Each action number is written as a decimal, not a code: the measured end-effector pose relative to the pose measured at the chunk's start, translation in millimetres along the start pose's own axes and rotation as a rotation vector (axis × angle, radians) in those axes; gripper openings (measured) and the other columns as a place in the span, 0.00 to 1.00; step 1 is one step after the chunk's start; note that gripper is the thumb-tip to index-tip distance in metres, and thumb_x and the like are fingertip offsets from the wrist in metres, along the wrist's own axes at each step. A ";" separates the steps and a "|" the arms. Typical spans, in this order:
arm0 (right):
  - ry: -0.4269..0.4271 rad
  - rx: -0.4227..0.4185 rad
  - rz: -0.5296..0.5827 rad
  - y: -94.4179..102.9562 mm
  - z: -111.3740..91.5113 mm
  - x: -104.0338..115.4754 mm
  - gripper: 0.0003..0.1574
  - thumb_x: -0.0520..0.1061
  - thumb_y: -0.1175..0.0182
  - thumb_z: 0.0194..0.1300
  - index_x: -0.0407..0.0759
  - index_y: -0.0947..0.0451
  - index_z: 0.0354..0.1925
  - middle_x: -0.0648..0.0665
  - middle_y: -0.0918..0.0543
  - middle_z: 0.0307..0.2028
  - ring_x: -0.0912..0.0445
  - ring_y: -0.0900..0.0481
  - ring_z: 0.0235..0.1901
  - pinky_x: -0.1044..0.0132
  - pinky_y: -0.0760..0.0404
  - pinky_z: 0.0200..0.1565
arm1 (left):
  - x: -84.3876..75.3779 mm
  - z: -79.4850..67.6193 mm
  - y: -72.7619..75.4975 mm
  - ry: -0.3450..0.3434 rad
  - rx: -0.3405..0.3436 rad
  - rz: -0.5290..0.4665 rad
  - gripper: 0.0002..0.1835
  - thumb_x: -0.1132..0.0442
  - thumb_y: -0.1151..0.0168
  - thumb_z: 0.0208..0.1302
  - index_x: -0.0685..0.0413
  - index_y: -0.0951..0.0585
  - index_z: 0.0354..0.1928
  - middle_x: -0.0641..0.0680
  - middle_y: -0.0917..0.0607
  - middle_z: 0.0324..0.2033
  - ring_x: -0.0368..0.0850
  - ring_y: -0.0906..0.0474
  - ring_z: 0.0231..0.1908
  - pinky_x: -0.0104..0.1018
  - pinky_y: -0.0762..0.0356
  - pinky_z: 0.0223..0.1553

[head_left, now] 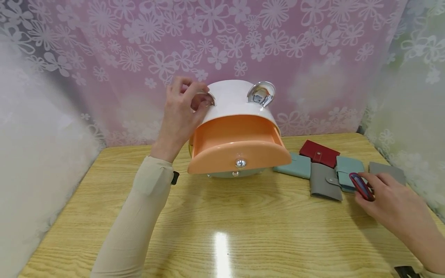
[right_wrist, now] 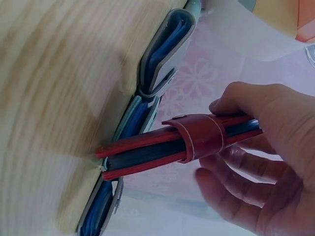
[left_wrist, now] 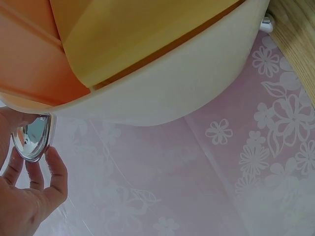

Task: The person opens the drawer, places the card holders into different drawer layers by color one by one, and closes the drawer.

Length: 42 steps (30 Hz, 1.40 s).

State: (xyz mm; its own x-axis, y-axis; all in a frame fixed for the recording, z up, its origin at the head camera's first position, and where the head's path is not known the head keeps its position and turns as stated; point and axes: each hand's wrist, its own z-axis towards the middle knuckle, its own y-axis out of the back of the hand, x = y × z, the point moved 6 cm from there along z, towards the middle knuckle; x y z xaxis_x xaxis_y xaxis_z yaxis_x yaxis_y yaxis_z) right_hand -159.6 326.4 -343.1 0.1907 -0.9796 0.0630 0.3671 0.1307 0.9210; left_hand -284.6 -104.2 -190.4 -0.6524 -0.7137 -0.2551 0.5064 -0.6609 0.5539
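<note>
My left hand [head_left: 180, 112] grips the left chrome ear [left_wrist: 35, 140] on top of a white, rounded storage box [head_left: 231, 96]. The box's top orange drawer [head_left: 240, 156] is pulled out, with a round silver knob on its front; its visible inside looks bare. On the right, my right hand [head_left: 396, 200] pinches a red card holder [right_wrist: 202, 140] between thumb and fingers, edge-on. A strap wraps the holder, and dark sleeves show between its covers. It is held over the other card holders on the table; whether it touches them I cannot tell.
Right of the box lie a red card holder [head_left: 320, 152], a grey one [head_left: 325, 181], a light-green one [head_left: 292, 165], another light-green one [head_left: 349, 168] and a second grey one [head_left: 387, 172]. A flowered curtain [head_left: 222, 46] hangs behind the wooden table [head_left: 264, 231].
</note>
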 end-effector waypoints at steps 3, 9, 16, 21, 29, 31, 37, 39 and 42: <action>-0.016 0.005 -0.018 1.0 0.3 1.6 0.35 0.41 0.23 0.44 0.29 0.25 0.49 0.29 0.24 0.35 0.46 0.26 0.21 0.47 0.22 0.22 | -0.5 -0.3 0.6 -0.009 -0.012 -0.005 0.09 0.65 0.33 0.66 0.54 0.16 0.47 0.60 0.26 0.46 0.58 0.26 0.44 0.50 0.37 0.57; -0.059 0.112 -0.064 -0.3 3.8 -2.7 0.39 0.39 0.22 0.45 0.22 0.28 0.51 0.22 0.25 0.39 0.40 0.24 0.26 0.43 0.20 0.27 | -0.5 -0.3 1.1 -0.022 -0.023 -0.006 0.09 0.67 0.32 0.64 0.53 0.17 0.46 0.61 0.26 0.45 0.57 0.25 0.42 0.49 0.39 0.55; -0.071 0.120 -0.063 3.4 0.9 -6.4 0.33 0.36 0.26 0.47 0.27 0.29 0.49 0.22 0.26 0.40 0.41 0.24 0.26 0.48 0.22 0.22 | -0.8 -0.1 1.0 -0.019 -0.022 -0.008 0.09 0.66 0.33 0.65 0.53 0.16 0.46 0.60 0.26 0.45 0.57 0.25 0.42 0.48 0.38 0.55; -0.105 0.151 -0.073 4.5 -1.6 -10.8 0.32 0.35 0.27 0.48 0.28 0.31 0.49 0.21 0.28 0.42 0.40 0.25 0.28 0.47 0.22 0.24 | -0.2 -0.4 0.5 -0.020 -0.025 -0.011 0.09 0.67 0.33 0.65 0.53 0.17 0.46 0.60 0.26 0.45 0.57 0.26 0.42 0.48 0.38 0.54; -0.092 0.151 -0.086 9.4 -4.2 -10.1 0.32 0.33 0.25 0.46 0.33 0.32 0.46 0.24 0.28 0.39 0.40 0.26 0.29 0.48 0.23 0.26 | 1.2 -0.2 2.5 -0.009 -0.018 -0.008 0.11 0.67 0.32 0.64 0.55 0.17 0.48 0.61 0.26 0.46 0.58 0.26 0.45 0.48 0.37 0.55; -0.069 0.123 -0.078 11.1 -4.9 -8.6 0.32 0.31 0.25 0.45 0.34 0.32 0.45 0.26 0.27 0.38 0.41 0.27 0.28 0.49 0.24 0.25 | 1.7 -0.1 3.1 -0.006 -0.018 -0.007 0.12 0.68 0.32 0.63 0.55 0.18 0.48 0.61 0.25 0.47 0.58 0.26 0.45 0.48 0.36 0.55; 0.038 0.000 -0.101 17.6 -7.0 -0.6 0.37 0.28 0.26 0.39 0.38 0.29 0.49 0.29 0.27 0.36 0.40 0.27 0.27 0.43 0.22 0.26 | 0.4 0.4 3.2 -0.004 -0.005 0.002 0.12 0.69 0.33 0.63 0.55 0.18 0.48 0.61 0.26 0.47 0.58 0.27 0.44 0.49 0.34 0.56; 0.079 -0.037 -0.110 20.3 -6.9 3.0 0.38 0.27 0.26 0.37 0.40 0.28 0.49 0.30 0.27 0.36 0.41 0.28 0.26 0.43 0.22 0.26 | 0.2 0.3 3.4 -0.004 -0.002 0.000 0.12 0.69 0.33 0.63 0.55 0.18 0.48 0.61 0.26 0.47 0.58 0.27 0.44 0.49 0.34 0.56; 0.130 -0.086 -0.110 25.0 -6.1 7.6 0.36 0.27 0.27 0.37 0.41 0.26 0.48 0.32 0.27 0.34 0.44 0.29 0.24 0.46 0.24 0.25 | 0.0 0.1 3.5 -0.005 0.003 -0.005 0.11 0.70 0.34 0.64 0.55 0.18 0.48 0.61 0.27 0.48 0.58 0.27 0.44 0.50 0.33 0.58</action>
State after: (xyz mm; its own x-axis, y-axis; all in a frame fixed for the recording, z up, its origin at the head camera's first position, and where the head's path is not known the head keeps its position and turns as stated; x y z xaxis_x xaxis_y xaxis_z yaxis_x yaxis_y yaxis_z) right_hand -143.5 323.1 -321.9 0.2590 -0.9616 -0.0910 0.4671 0.0422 0.8832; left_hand -282.9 -106.5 -188.3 -0.6578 -0.7089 -0.2544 0.5012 -0.6641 0.5547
